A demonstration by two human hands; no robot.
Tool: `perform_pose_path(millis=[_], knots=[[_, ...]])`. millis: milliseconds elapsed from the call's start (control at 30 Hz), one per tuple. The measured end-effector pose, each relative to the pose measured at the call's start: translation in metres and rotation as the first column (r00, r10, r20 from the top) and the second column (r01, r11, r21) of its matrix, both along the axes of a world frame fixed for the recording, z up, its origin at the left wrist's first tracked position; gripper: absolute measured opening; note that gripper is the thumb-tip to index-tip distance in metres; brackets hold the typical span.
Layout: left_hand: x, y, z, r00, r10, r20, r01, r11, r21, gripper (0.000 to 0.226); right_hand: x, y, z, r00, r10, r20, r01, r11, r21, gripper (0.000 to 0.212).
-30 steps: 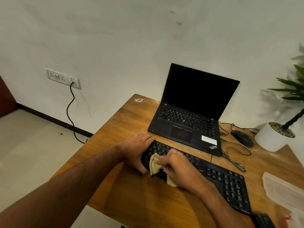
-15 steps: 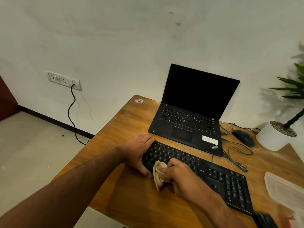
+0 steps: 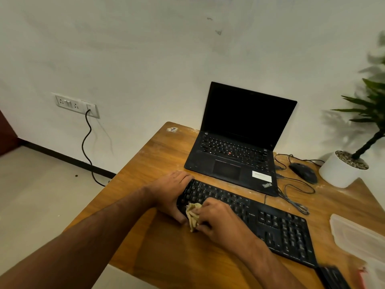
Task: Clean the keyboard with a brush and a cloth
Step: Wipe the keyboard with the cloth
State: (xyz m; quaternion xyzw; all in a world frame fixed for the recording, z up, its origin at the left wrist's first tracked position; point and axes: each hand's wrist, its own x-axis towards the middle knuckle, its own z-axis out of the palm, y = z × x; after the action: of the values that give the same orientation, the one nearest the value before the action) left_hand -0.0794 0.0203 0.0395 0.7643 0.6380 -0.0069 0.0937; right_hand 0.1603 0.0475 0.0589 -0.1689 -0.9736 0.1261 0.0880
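A black external keyboard (image 3: pixel 268 224) lies diagonally on the wooden desk (image 3: pixel 158 163). My left hand (image 3: pixel 169 192) grips its left end, thumb at the near edge and fingers over the far corner. My right hand (image 3: pixel 216 220) is closed on a crumpled beige cloth (image 3: pixel 192 215), pressed against the keyboard's near-left keys and front edge. No brush is clearly seen; a dark blurred object (image 3: pixel 333 278) lies at the bottom right edge.
An open black laptop (image 3: pixel 235 155) stands behind the keyboard. A black mouse (image 3: pixel 304 173) with tangled cables and a white plant pot (image 3: pixel 341 170) sit at the right. A clear plastic container (image 3: pixel 358 236) lies at the right edge. A wall socket (image 3: pixel 76 105) has a cord plugged in.
My right hand has carried the cloth from the upper keys down to the keyboard's near-left edge. My left hand has kept its hold on the left end.
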Motion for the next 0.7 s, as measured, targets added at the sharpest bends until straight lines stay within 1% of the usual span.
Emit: perform_pose_path(millis=[100, 133, 200, 233, 267, 333, 400, 467, 533, 600, 700], knots=[[0.001, 0.001, 0.003, 1.0, 0.01, -0.017, -0.011, 0.999, -0.036, 0.14, 0.016, 0.001, 0.005, 1.0, -0.027, 0.009, 0.027, 0.999, -0.018, 0.008], [0.004, 0.002, 0.005, 1.0, 0.009, -0.028, -0.01, 0.999, -0.049, 0.141, 0.019, 0.002, 0.008, 0.998, -0.069, -0.006, 0.068, 0.997, -0.045, 0.013], [0.013, 0.005, 0.007, 0.999, -0.006, -0.038, 0.004, 0.998, -0.057, 0.142, 0.019, 0.008, 0.015, 0.978, -0.199, -0.069, 0.192, 0.977, -0.094, 0.034], [0.019, 0.008, 0.007, 0.999, -0.018, -0.028, 0.017, 0.999, -0.051, 0.141, 0.016, 0.014, 0.019, 0.952, -0.281, -0.121, 0.268, 0.957, -0.113, 0.042], [0.023, 0.01, 0.006, 1.0, -0.023, -0.012, 0.022, 0.998, -0.051, 0.14, 0.012, 0.021, 0.023, 0.918, -0.355, -0.176, 0.333, 0.932, -0.143, 0.047], [0.028, 0.013, 0.006, 1.0, -0.024, 0.01, 0.025, 0.999, -0.049, 0.139, -0.001, 0.035, 0.03, 0.852, -0.452, -0.265, 0.425, 0.892, -0.154, 0.041], [0.027, 0.014, 0.008, 1.0, -0.024, 0.009, 0.024, 0.999, -0.038, 0.14, -0.014, 0.046, 0.031, 0.829, -0.474, -0.295, 0.46, 0.88, -0.121, 0.031], [0.027, 0.013, 0.008, 1.0, -0.024, 0.017, 0.025, 0.999, -0.028, 0.139, -0.027, 0.051, 0.022, 0.874, -0.426, -0.235, 0.413, 0.905, -0.104, 0.025], [0.029, 0.012, 0.009, 0.999, -0.03, 0.015, 0.03, 0.999, -0.028, 0.138, -0.037, 0.047, 0.007, 0.931, -0.341, -0.128, 0.338, 0.94, -0.048, 0.019], [0.03, 0.012, 0.011, 0.999, -0.031, -0.015, 0.03, 0.999, -0.031, 0.138, -0.038, 0.046, -0.006, 0.949, -0.31, -0.063, 0.313, 0.948, 0.06, 0.023], [0.031, 0.011, 0.017, 0.998, -0.023, -0.054, 0.021, 0.999, -0.037, 0.136, -0.032, 0.047, -0.003, 0.956, -0.293, 0.01, 0.29, 0.949, 0.123, 0.032]])
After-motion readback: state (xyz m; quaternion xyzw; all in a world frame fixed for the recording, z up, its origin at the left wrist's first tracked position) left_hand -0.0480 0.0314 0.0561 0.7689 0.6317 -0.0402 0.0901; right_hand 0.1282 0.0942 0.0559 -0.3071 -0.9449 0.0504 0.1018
